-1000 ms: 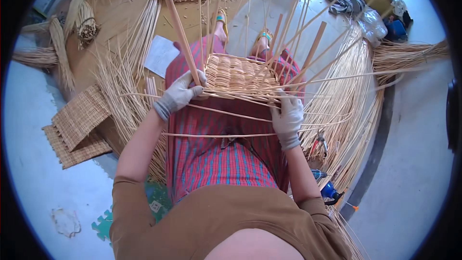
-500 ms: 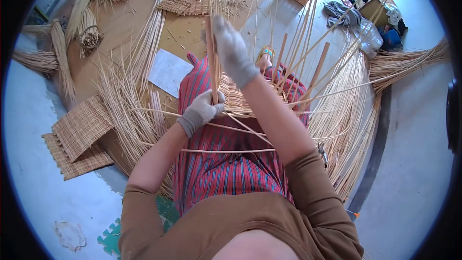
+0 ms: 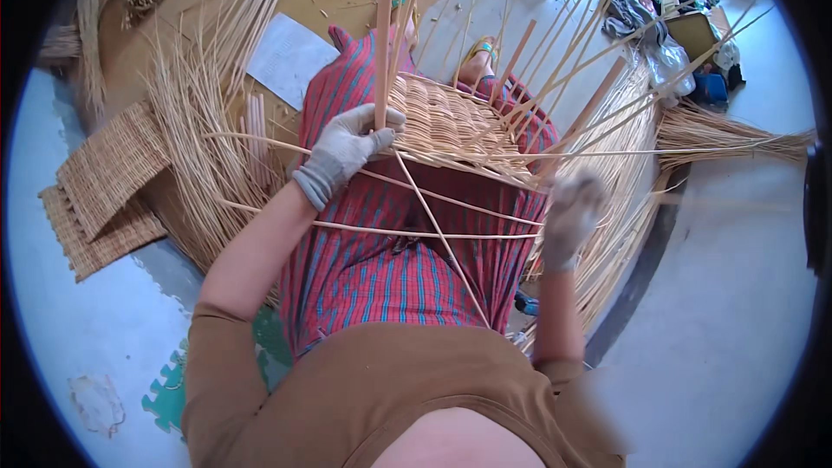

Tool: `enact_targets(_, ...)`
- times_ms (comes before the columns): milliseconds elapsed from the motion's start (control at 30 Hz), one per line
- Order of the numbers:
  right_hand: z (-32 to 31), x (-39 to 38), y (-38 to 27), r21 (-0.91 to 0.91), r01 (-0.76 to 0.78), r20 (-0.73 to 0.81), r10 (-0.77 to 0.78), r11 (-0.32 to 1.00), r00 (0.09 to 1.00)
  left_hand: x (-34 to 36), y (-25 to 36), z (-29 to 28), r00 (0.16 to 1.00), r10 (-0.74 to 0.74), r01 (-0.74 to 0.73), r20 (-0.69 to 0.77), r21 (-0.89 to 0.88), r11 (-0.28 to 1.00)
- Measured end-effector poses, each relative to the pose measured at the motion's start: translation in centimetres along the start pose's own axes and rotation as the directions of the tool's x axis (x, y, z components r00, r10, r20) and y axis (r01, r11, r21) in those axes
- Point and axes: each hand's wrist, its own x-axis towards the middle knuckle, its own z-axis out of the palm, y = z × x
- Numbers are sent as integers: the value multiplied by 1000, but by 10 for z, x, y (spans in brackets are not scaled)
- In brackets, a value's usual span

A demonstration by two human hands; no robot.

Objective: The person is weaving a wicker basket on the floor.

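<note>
A partly woven wicker panel [image 3: 451, 117] rests across my lap, with long thin canes standing up from its edges. My gloved left hand [image 3: 351, 149] is at its near left corner, closed round the lower end of an upright flat wooden stake [image 3: 383, 43]. From this corner a loose cane [image 3: 440, 238] slants down over my lap. My gloved right hand [image 3: 574, 208] is off to the right, just past the panel's near right corner. Motion smears its fingers, and whether it holds anything cannot be made out.
Bundles of loose canes lie on the left [image 3: 195, 113] and right [image 3: 620, 165]. Woven mats [image 3: 113, 173] overlap at the far left. A paper sheet [image 3: 290, 59] lies beyond my left knee. Clothes and bags [image 3: 672, 52] are piled at the upper right.
My right hand has swung from beside the upright stake down to the right of the panel. My left hand keeps its grip at the corner. The whole view has shifted slightly.
</note>
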Motion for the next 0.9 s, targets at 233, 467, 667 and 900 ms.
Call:
enact_targets(233, -8, -60, 25, -210, -285, -377, 192, 935, 906, -3, -3, -23, 986, -60, 86, 156, -160, 983)
enact_targets(467, 64, -63, -16, -929, -87, 115, 505, 359, 855, 5, -4, -18, 970, -73, 87, 230, -53, 995)
enact_targets(667, 86, -45, -9, -405, 49, 301, 83, 913, 950, 9, 3, -25, 951, -100, 116, 294, -37, 993)
enact_targets(900, 74, -42, 1, -530, -509, 29, 615, 678, 788, 10, 4, -28, 949, -143, 153, 280, -14, 988)
